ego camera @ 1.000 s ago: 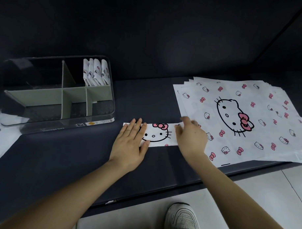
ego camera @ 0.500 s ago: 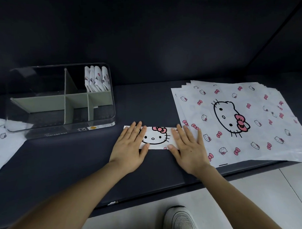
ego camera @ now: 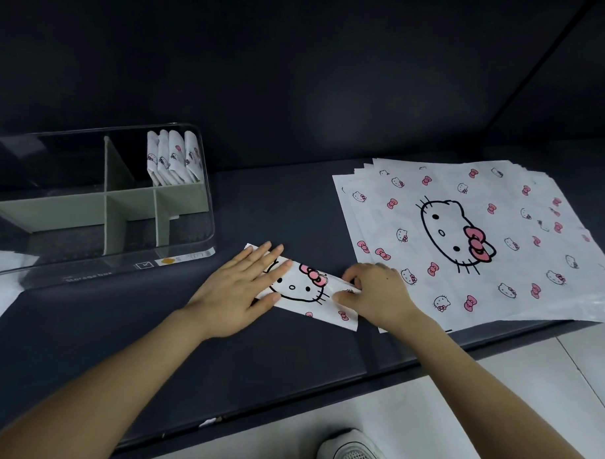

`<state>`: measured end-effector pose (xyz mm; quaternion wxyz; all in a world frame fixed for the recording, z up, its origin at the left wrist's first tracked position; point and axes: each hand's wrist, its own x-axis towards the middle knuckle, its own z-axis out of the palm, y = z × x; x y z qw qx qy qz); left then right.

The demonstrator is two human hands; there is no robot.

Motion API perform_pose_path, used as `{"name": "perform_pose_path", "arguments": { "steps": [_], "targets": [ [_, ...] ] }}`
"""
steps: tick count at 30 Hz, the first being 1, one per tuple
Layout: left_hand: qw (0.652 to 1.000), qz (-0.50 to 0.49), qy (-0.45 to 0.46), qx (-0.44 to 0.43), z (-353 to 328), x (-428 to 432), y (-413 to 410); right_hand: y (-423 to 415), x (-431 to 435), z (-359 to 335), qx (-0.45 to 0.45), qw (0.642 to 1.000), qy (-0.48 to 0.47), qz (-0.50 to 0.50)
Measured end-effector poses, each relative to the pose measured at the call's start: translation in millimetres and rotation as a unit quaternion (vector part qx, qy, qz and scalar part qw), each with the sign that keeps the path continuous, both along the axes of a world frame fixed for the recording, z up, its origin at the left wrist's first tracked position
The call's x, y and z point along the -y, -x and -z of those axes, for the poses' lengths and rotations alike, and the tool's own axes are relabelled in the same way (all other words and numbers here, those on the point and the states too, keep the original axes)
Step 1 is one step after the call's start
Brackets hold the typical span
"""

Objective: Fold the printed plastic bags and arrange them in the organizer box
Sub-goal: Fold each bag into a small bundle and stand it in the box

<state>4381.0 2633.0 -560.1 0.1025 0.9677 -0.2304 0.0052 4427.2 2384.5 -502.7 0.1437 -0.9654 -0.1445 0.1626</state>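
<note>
Plastic strip (ego camera: pixel 298 291): folded, lying on our dark table (ego camera: pixel 276 202).
Left hand (ego camera: pixel 240 293): flat, we press its left end.
Right hand (ego camera: pixel 379 295): curled, pinching its right end.

Dim, dark surroundings with wide-angle bending at the edges; the bright white plastic perhaps slightly glares.

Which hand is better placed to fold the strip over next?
Right, probably. The right hand pinches the right end of the folded strip, ready to lift it over, while the left hand lies flat on the left end, pinning it.
</note>
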Motion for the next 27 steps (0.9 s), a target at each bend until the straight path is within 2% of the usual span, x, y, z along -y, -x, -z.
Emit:
{"name": "perform_pose_path", "arguments": {
  "steps": [5,8,10,12,13,15,17,21,24,25,26,27],
  "targets": [
    [0.999,0.008,0.042,-0.006,0,-1,1,17,-6,-3,0.011,0.999,-0.042,0.003],
    [0.998,-0.010,0.050,0.045,-4,4,4,28,-10,-2,0.000,0.996,-0.086,0.023],
    [0.991,-0.031,0.095,0.092,-9,16,12,32,-9,-5,-0.052,0.983,-0.155,0.083],
    [0.970,-0.067,0.214,0.093,-14,31,28,38,-8,-8,-0.138,0.942,-0.252,0.171],
    [0.956,-0.079,0.276,0.059,-16,38,37,42,-8,-9,-0.179,0.912,-0.302,0.213],
    [0.938,-0.073,0.339,-0.015,-14,45,51,50,-9,-11,-0.237,0.855,-0.371,0.276],
    [0.936,-0.061,0.343,-0.047,-9,47,55,53,-10,-14,-0.271,0.812,-0.409,0.317],
    [0.943,-0.085,0.321,-0.005,-5,55,53,51,-12,-22,-0.332,0.723,-0.470,0.383],
    [0.915,-0.157,0.372,-0.001,-12,63,53,46,-14,-33,-0.356,0.643,-0.545,0.403],
    [0.903,-0.191,0.384,-0.017,-14,64,51,44,-14,-35,-0.349,0.648,-0.551,0.393],
    [0.890,-0.227,0.395,-0.039,-16,65,49,42,-13,-36,-0.328,0.686,-0.534,0.368],
    [0.876,-0.257,0.404,-0.064,-18,66,47,40,-11,-35,-0.297,0.742,-0.499,0.335]
  ]
}}
